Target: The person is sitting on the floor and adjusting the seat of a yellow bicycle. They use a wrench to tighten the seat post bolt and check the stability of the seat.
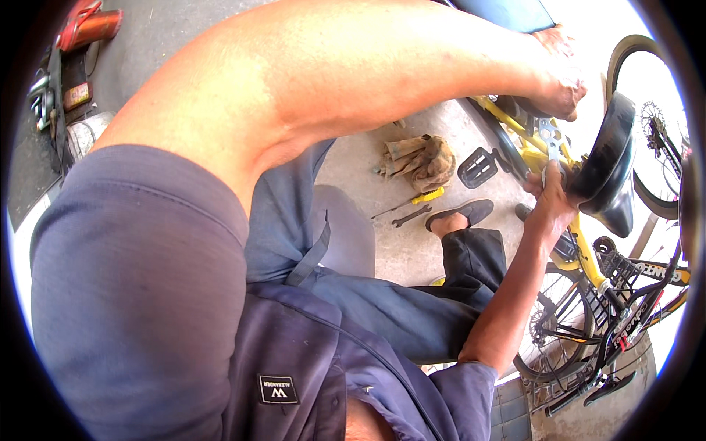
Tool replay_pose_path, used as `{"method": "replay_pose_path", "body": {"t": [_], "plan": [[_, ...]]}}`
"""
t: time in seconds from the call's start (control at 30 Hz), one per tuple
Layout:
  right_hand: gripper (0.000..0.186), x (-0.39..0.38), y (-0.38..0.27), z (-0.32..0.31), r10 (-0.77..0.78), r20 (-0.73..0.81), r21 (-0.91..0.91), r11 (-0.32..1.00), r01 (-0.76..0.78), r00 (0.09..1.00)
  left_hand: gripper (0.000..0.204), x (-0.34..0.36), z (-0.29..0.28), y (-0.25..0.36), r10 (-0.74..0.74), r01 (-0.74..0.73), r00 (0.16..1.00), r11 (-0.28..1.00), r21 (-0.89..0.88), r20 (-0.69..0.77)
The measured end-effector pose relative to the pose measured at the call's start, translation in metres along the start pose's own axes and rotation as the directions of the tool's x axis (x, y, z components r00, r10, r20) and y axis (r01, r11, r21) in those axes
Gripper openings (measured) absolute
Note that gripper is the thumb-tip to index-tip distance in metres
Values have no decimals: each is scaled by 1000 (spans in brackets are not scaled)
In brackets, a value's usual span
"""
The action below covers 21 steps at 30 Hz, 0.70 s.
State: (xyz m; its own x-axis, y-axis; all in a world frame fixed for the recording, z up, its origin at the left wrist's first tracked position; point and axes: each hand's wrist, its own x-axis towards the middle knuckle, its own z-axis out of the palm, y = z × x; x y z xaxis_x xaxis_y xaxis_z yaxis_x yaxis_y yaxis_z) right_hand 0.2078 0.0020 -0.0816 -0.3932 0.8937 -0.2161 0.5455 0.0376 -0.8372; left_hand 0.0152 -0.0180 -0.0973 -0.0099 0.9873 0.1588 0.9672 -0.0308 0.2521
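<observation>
A yellow bicycle frame (587, 253) with a black saddle (614, 165) stands at the right. My right hand (553, 204) is closed on a flat silver spanner with holes (548, 136), just left of the saddle. The spanner's head lies against the yellow frame; the bolt or nut there is hidden. My left arm reaches across the top of the view. At its end, my left hand (562, 77) is curled closed beyond the spanner, near the frame. What its fingers grip, if anything, I cannot make out. A black pedal (478, 168) shows left of the frame.
On the concrete floor lie a dirty rag (423, 162), a screwdriver with a yellow handle (428, 196) and an open-end spanner (412, 215), near my shoed foot (478, 213). Other bicycle wheels (562, 323) crowd the right side. An orange-red object (92, 28) sits far left.
</observation>
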Motion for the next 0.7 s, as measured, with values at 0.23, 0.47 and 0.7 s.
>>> {"method": "replay_pose_path", "body": {"t": [0.23,0.47,0.7], "plan": [[25,0,-9,-1,44,39,-153,988,-37,998,30,1,1,1,13,-13,1000,1000,-5,4],[26,-2,-11,-2,60,3,-206,977,-58,998,32,-1,-6,1,-15,16,1000,1000,-21,7],[27,-1,-5,-2,66,0,-137,988,-65,998,35,2,-8,2,-32,32,999,999,-42,12]]}}
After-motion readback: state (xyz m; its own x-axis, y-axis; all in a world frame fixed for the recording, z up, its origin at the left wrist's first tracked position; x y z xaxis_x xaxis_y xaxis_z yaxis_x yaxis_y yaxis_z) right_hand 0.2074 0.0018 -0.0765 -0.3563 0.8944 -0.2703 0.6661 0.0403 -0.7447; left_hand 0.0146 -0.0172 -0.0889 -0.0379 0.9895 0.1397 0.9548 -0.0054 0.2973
